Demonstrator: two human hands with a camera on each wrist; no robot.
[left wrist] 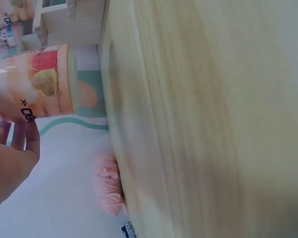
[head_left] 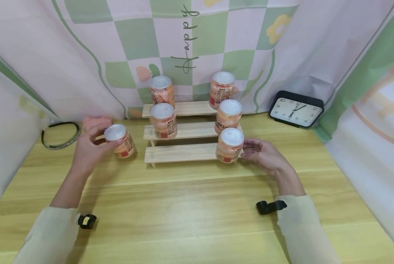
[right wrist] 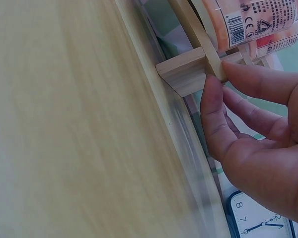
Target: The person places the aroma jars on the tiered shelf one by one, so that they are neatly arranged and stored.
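Note:
My left hand point(head_left: 88, 149) grips a peach-coloured can point(head_left: 125, 147) with a whitish ribbed lid, left of a three-step wooden stand point(head_left: 183, 153). In the left wrist view that can point(left wrist: 49, 84) is off the table, fingers around its side. My right hand point(head_left: 264, 156) is at the right end of the stand's lowest step. The right wrist view shows its thumb and forefinger pinching the end of the wooden board point(right wrist: 216, 67). Just above those fingers stands a similar can point(head_left: 228, 150) on that step. The middle step holds two cans, as does the top one.
A black-framed clock point(head_left: 295, 109) stands at the back right. At the back left lie a dark headband point(head_left: 62, 146) and a pink cloth-like bundle point(left wrist: 108, 184). A checked curtain point(head_left: 183, 40) hangs close behind the stand. The wooden tabletop point(head_left: 183, 212) stretches in front.

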